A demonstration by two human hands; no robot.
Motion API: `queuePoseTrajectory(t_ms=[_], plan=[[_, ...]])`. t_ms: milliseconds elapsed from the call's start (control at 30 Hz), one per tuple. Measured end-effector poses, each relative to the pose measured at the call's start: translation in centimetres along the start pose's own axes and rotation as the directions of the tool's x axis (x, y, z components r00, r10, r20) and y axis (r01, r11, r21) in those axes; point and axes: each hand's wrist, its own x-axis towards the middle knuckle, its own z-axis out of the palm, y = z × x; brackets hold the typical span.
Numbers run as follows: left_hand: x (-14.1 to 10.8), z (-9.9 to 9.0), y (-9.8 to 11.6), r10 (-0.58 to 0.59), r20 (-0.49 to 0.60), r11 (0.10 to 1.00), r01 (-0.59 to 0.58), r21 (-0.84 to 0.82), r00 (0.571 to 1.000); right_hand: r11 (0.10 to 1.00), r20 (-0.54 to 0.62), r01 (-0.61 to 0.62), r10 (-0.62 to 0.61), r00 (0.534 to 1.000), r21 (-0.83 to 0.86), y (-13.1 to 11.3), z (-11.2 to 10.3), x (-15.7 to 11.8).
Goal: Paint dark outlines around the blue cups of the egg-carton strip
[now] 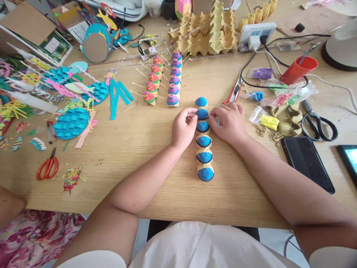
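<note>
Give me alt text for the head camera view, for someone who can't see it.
A person's left hand and right hand, the latter with a thin blue stick, flank a row of six blue-topped egg-carton cups on a wooden table. Two rows of cups with faces stand beyond; blue woven shapes lie left, a phone right.

An egg-carton strip [204, 142] of six blue-topped cups stands domes-up on the worktop [134, 141], between the left hand [182, 127] and right hand [230, 121]; dark edging [204, 162] rims the nearer four. A thin blue stick [218, 118] juts from the right hand's fingers.
</note>
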Motion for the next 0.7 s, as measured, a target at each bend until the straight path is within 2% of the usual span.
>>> queuePoseTrajectory(t_ms=[233,467,700], plan=[[0.04,0.00,-0.18,0.016,-0.005,1.000,-0.016,0.007,1.000,1.000,0.012,-0.018,0.018,1.000,0.003,0.03,0.07,0.10],[0.05,-0.05,-0.22,0.010,0.002,0.998,-0.010,0.063,1.000,1.000,-0.024,-0.005,0.005,1.000,0.013,0.31,0.40,0.17],[0.06,-0.08,-0.15,0.000,-0.018,0.999,0.001,0.048,1.000,1.000,-0.043,-0.020,0.021,0.999,0.020,0.52,0.65,0.32]])
